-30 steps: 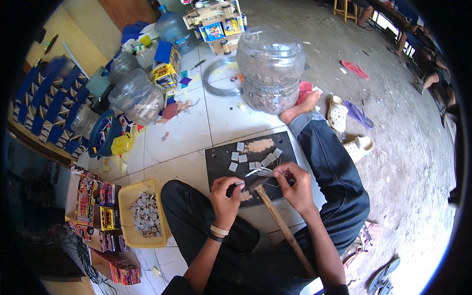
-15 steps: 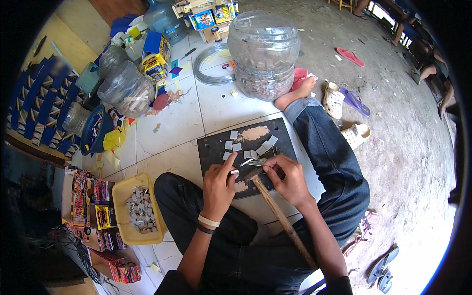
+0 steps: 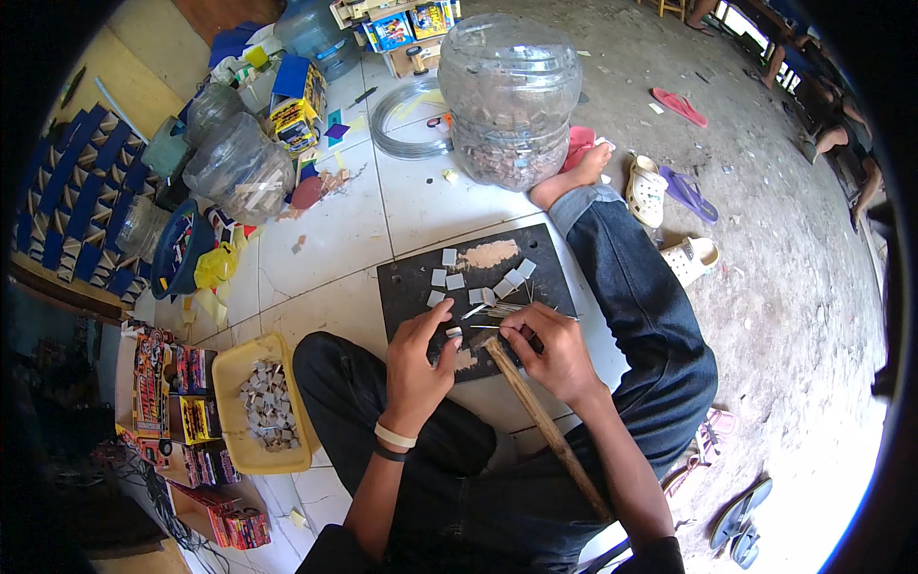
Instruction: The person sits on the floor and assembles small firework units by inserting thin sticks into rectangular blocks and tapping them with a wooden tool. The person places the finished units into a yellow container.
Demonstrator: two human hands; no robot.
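Note:
My left hand (image 3: 419, 368) is at the near left edge of a black board (image 3: 406, 287), pinching a small square wooden piece (image 3: 453, 332) by the thumb, with the index finger raised. My right hand (image 3: 555, 349) pinches a thin metal wire pin (image 3: 485, 327) that points left toward that piece. Several grey-topped square pieces (image 3: 455, 281) lie scattered on the board. Beyond my right fingers rests a small bundle of wire pins (image 3: 502, 309). A hammer's wooden handle (image 3: 545, 421) slants from the board across my lap; its head is partly hidden by my right hand.
A yellow tray (image 3: 304, 435) of small pieces stands left of my knee, beside toy-like boxes (image 3: 196, 411). Past the board are a large clear plastic container (image 3: 512, 105) and a wire coil (image 3: 382, 134). Clogs and sandals (image 3: 688, 196) lie at the right.
My right hand has drawn a single wire pin away from the bundle toward the left hand's piece. The left index finger has pulled back slightly. The whole view shifted a little.

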